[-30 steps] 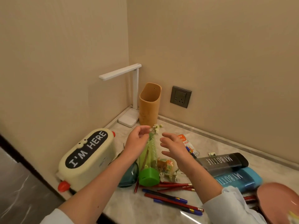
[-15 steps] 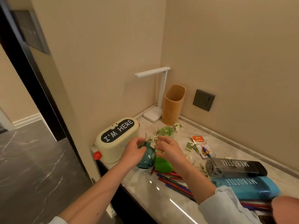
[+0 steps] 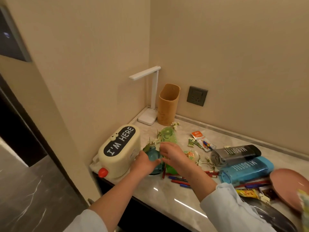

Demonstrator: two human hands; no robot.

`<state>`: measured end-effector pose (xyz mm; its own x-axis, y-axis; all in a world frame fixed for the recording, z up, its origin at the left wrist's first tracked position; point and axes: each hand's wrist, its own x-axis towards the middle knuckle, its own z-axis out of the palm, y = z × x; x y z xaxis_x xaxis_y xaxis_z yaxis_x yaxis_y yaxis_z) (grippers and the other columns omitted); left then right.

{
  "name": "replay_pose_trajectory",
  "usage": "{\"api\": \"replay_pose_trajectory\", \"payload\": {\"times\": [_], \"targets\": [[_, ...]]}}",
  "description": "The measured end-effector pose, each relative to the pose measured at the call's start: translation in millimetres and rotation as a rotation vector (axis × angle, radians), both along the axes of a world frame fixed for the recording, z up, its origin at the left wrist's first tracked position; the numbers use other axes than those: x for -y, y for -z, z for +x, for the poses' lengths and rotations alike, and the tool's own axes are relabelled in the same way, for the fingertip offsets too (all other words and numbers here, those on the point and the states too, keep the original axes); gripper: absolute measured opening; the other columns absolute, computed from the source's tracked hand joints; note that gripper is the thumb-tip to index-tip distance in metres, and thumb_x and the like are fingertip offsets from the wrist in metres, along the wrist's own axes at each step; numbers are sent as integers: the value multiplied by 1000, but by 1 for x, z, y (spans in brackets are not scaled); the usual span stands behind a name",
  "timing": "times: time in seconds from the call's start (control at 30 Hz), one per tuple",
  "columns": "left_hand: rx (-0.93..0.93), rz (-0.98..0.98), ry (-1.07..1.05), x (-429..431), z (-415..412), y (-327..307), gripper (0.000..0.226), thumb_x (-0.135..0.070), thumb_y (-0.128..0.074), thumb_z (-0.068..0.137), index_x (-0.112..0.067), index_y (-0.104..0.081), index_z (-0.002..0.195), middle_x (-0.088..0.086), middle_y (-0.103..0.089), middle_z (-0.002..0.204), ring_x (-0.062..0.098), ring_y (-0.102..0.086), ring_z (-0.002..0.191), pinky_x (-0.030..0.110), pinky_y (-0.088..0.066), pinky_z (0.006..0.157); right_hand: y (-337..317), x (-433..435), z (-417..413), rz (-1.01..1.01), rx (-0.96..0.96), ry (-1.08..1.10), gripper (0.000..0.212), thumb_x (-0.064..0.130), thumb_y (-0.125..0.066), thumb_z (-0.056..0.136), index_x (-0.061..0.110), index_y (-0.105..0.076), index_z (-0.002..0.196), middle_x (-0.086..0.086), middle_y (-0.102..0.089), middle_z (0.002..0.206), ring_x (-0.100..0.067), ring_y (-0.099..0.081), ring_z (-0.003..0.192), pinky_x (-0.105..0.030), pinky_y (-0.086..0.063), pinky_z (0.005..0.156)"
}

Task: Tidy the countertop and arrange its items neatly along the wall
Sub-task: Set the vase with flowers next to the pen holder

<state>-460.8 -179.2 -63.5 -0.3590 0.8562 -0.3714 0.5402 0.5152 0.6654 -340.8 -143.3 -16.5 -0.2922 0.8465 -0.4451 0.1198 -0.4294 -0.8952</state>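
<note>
Teal vase (image 3: 154,159) sits near the front-left corner of the worktop (image 3: 167,196), just beside the cream box (image 3: 120,148) lettered "I'M HERE". The left hand (image 3: 144,163) is curled round its belly from the front-edge side. Its neck points away toward the left wall, with leafy sprigs at the mouth. Whether its base is flat on the worktop I cannot tell.

The right hand (image 3: 173,155) hovers palm down just right of the vase, its fingers reaching toward the vase's mouth. It covers the middle of a green bottle (image 3: 168,137) lying on its side. From the back of the hand I cannot tell whether it pinches anything or only touches.

The green bottle's long axis runs from the front edge toward the back-left corner. There a white lamp (image 3: 148,118) and a wooden holder (image 3: 168,104) already stand against the wall.

The move probably turns on this: the vase lies between the cream box and the green bottle, and the left hand is the nearer one and already has it. The bare strip along the left edge, between the box and the lamp's base, is straight ahead of that hand.

Further right along the worktop a grey bottle (image 3: 234,154) and a blue bottle (image 3: 245,170) lie on their sides. Loose pens (image 3: 179,180) are scattered toward the front edge.
</note>
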Motion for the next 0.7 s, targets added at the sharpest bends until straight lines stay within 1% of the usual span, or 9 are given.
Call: {"api": "replay_pose_trajectory", "payload": {"times": [0.07, 0.13, 0.2, 0.27, 0.37, 0.47, 0.57, 0.63, 0.7], "targets": [[13, -22, 4, -1, -2, -4, 91, -55, -75, 68, -8, -35, 135, 10, -52, 131, 28, -54, 117, 39, -49, 94, -1, 2, 0, 8, 3, 13, 16, 18, -52, 97, 21, -56, 111, -3, -60, 114, -19, -55, 111, -32, -47, 92], [17, -38, 14, -1, -3, -6, 99, -55, -78, 58, -9, -36, 135, 10, -50, 132, 27, -53, 116, 39, -49, 95, 0, 3, -1, 34, 13, 23, 18, 17, -52, 96, 19, -58, 113, -4, -61, 113, -20, -56, 110, -35, -47, 98], [-2, -61, 30, 1, -3, -10, 101, -56, -79, 58, -11, -37, 137, 9, -45, 136, 25, -51, 118, 29, -45, 93, -3, 5, -4, 58, 20, 44, 18, 16, -53, 95, 19, -60, 112, -7, -62, 116, -21, -57, 112, -39, -47, 102], [-60, -61, 58, 2, -4, -12, 95, -55, -78, 66, -11, -37, 139, 10, -38, 141, 23, -47, 122, 21, -33, 84, -6, 6, -5, 106, 35, 66, 21, 16, -56, 93, 18, -63, 113, -6, -63, 116, -20, -57, 111, -40, -48, 102], [-39, 15, 65, 2, -6, -23, 93, -51, -79, 68, -12, -35, 139, 9, -33, 138, 22, -49, 116, 23, -37, 81, -14, 5, -3, 242, 71, 109, 29, 14, -62, 90, 16, -63, 119, 1, -63, 114, -12, -57, 104, -31, -49, 94], [-6, 144, 98, -5, -11, -45, 95, -49, -83, 64, -14, -34, 137, 6, -34, 133, 20, -49, 106, 26, -43, 82, -27, 0, -1, 311, 69, 133, 39, 13, -66, 87, 16, -59, 125, -3, -64, 117, -12, -60, 103, -26, -50, 87], [57, 280, 148, -18, -9, -69, 92, -44, -85, 64, -17, -34, 135, 0, -31, 122, 15, -50, 96, 27, -47, 81, -44, -10, 4, 356, 102, 81, 41, 17, -68, 85, 19, -59, 125, 0, -65, 116, -7, -62, 98, -18, -48, 73], [52, 339, 189, -30, -3, -82, 89, -44, -85, 64, -19, -35, 134, -2, -30, 121, 14, -50, 97, 29, -49, 85, -55, -19, 10, 385, 105, 59, 39, 20, -69, 84, 21, -62, 123, 0, -67, 117, -12, -65, 102, -19, -50, 75], [62, 378, 222, -42, 4, -90, 90, -43, -86, 64, -21, -36, 135, -1, -31, 127, 16, -53, 106, 33, -50, 93, -66, -27, 21, 415, 133, 51, 35, 22, -69, 85, 25, -63, 119, 2, -69, 112, -11, -66, 99, -16, -49, 69]]}}
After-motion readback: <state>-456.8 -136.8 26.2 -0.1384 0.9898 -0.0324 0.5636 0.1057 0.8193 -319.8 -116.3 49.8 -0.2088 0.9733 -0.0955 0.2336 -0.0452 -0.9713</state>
